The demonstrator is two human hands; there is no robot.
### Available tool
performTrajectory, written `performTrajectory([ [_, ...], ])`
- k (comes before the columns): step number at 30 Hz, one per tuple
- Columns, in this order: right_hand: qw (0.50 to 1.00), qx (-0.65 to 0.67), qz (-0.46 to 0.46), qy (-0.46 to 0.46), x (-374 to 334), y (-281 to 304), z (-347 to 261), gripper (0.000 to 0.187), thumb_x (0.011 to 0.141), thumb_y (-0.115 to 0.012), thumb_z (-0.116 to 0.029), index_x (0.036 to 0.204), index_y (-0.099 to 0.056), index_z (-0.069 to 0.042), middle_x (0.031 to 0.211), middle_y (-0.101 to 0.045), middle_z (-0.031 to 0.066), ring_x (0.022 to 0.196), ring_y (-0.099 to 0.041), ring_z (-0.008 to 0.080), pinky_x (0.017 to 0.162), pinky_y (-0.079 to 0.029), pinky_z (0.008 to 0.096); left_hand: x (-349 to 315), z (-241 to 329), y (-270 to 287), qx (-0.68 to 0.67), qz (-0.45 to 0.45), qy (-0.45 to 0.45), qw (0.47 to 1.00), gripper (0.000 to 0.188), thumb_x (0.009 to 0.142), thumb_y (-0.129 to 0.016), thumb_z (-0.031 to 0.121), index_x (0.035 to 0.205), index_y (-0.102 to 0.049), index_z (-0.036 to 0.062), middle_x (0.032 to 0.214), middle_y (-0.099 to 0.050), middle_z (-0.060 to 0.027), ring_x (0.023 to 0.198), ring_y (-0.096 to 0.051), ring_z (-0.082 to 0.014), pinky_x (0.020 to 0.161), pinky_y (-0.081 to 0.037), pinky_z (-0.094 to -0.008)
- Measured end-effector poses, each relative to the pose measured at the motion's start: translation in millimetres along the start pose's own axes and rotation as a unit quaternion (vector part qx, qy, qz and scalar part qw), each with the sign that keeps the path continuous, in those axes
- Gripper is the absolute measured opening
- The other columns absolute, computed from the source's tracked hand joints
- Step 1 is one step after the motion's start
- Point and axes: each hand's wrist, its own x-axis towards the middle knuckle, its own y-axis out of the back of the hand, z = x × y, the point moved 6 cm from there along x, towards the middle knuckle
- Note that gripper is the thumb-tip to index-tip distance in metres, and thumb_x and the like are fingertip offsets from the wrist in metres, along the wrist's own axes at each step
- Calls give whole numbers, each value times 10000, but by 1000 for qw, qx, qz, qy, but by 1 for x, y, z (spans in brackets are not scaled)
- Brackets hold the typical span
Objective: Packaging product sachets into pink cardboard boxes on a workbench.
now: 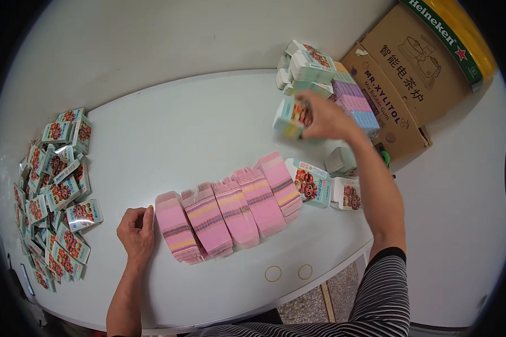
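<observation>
The right hand has its fingers around the right side of a small mint and white box, thumb on the near side and other fingers on the far side. The box is blurry, so I can't tell its long way for sure. It looks tipped a bit. It is past the right end of a row of pink paper blocks, farther from the person.

The left hand is by the other end of that row. Its fingers are curled in, and I see nothing in them. I can't tell how tightly they are bent, or if the thumb touches the first block.

The pink row goes from low on the left to higher on the right. Each block is long from its far end to its near end. The right hand is nearer the last block.

Close behind the held box is a heap of white boxes. Next to it are bright stacks, by a brown carton. A flat mint box lies beside the right end of the row. Far left, a big pile of boxes sits on the white surface.
</observation>
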Motion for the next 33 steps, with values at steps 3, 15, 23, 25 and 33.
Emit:
performTrajectory([
  [3,992,-15,106,64,32,62,0,824,604,-824,-136,1348,-487,-22,1220,-612,170,1106,-618,308,980,-496,362,0,-2,1,-22,-5,17,1000,190,947,-691,134,844,-639,-16,714,-595,-7,634,-501,-59,576,-426,-221],
  [15,960,-158,231,-26,163,77,135,771,764,-678,-142,1480,-397,-81,1459,-440,249,1329,-437,391,1096,-387,455,-3,-11,-6,-10,-40,25,999,155,963,-655,107,870,-623,-13,736,-586,1,648,-507,-51,593,-434,-211],
  [23,997,-51,-14,-54,8,67,61,851,744,-783,-197,1493,-390,-107,1405,-498,219,1291,-509,346,1038,-460,430,-2,-14,-1,-45,-27,41,998,148,971,-644,101,893,-629,-24,770,-610,-11,692,-540,-65,639,-460,-217],
  [25,996,-25,-76,31,-57,42,71,896,709,-808,-173,1496,-387,-99,1408,-510,198,1292,-517,316,1074,-438,406,-3,-17,-2,-51,-23,31,998,181,966,-667,134,869,-638,-16,758,-607,-13,662,-524,-64,604,-445,-219],
  [33,981,-139,-91,-97,-123,0,84,703,663,-794,-160,1314,-551,-59,1267,-616,195,1197,-576,363,1021,-467,441,-1,-9,-6,-30,-24,26,999,160,970,-654,124,909,-644,-24,776,-636,-27,698,-555,-74,648,-473,-225],
])
